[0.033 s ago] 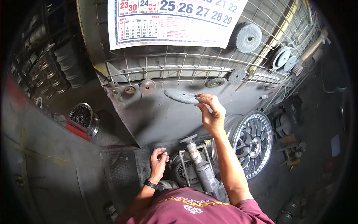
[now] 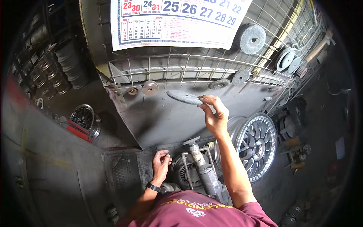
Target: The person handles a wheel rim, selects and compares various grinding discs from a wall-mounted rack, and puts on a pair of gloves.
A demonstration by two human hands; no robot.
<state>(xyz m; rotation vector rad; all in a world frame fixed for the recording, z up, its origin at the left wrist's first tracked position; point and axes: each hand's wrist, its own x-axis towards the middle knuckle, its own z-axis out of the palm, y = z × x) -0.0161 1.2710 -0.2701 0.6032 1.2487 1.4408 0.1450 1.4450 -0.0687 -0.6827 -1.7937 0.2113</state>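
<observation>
My right hand (image 2: 215, 113) is raised in front of the grey panel, with thumb and fingers closed on the edge of a thin grey abrasive disc (image 2: 181, 97). The disc is tilted nearly flat to my view, with a small hole at its centre. Lower and to the left, my left hand (image 2: 161, 162) hangs with loosely bent fingers and nothing visible in it; a dark band circles its wrist. Right of that hand stands a dusty cylindrical power tool (image 2: 207, 176) with a disc-shaped end on top.
A wire grid holds a paper calendar (image 2: 170, 30), a thick grey wheel (image 2: 252, 38), smaller discs (image 2: 241, 77) and a hammer (image 2: 317, 47). A shiny multi-spoke wheel rim (image 2: 258, 149) leans right of my forearm. Another rim (image 2: 85, 121) lies at left beside stacked metal parts.
</observation>
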